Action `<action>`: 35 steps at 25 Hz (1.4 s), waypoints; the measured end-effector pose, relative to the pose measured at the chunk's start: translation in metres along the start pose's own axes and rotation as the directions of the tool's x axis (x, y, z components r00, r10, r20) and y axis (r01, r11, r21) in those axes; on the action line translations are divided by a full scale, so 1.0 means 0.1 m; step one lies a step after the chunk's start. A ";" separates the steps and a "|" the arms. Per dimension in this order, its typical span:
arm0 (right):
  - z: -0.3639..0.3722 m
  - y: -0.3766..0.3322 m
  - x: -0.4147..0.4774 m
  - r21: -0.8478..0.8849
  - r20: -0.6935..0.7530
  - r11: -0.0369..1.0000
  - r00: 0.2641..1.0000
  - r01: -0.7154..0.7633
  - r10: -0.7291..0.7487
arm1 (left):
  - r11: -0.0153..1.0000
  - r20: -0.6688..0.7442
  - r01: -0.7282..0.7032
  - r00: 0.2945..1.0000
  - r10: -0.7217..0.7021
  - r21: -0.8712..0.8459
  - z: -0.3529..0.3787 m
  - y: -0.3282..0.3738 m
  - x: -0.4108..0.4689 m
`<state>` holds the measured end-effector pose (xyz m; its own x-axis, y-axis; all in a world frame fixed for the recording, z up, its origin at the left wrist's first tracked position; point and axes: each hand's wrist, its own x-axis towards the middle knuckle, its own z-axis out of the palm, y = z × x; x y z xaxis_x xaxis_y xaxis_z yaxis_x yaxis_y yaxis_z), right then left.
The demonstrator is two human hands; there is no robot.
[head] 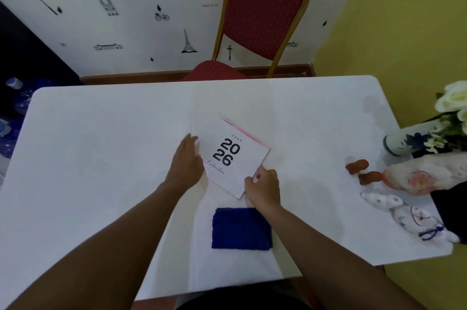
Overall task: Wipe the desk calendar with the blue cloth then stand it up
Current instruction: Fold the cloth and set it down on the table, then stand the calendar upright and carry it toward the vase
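Desk calendar (233, 156) flat on white table (101, 145), skewed. Our left hand (185, 160) open-fingered against its left edge; right hand (264, 187) pinches near-right corner. Blue cloth (241, 228) folded, just nearer us than calendar, untouched.

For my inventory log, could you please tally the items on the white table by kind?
White 2026 desk calendar: 1
Folded blue cloth: 1
White fabric rabbit dolls: 2
Blue-and-white vase lying with white flowers: 1
Total: 5
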<state>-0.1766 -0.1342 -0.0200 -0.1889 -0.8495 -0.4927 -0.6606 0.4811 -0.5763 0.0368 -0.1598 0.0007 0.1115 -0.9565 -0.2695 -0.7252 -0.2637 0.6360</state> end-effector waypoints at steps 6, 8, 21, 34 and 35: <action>0.13 -0.07 0.02 0.330 -0.075 0.940 0.990 -0.088 0.119 | 0.992 0.033 0.124 0.992 -0.125 0.008 0.08 -0.02 0.26; 0.13 -0.08 0.03 0.391 -0.078 0.913 0.984 -0.120 0.163 | 0.979 -0.018 0.201 0.979 -0.201 0.028 0.09 -0.05 0.25; -0.38 -0.41 0.10 0.534 -0.118 0.837 0.991 0.120 -0.067 | 0.935 -0.203 0.040 0.972 -0.118 -0.353 -0.25 0.06 0.09; -0.37 -0.06 0.29 0.482 -0.016 0.846 0.968 0.227 -0.251 | 0.938 -0.028 -0.032 0.999 0.024 -0.345 0.02 -0.02 -0.11; -0.37 -0.02 0.31 0.450 0.008 0.864 0.966 0.226 -0.257 | 0.937 -0.009 -0.041 0.999 0.041 -0.346 0.02 -0.05 -0.12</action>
<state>-0.2078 -0.1691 -0.0102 -0.0069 -0.9428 -0.3334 -0.2868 0.3213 -0.9025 0.0378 -0.1471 -0.0010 0.0877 -0.9675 -0.2372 -0.4489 -0.2510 0.8576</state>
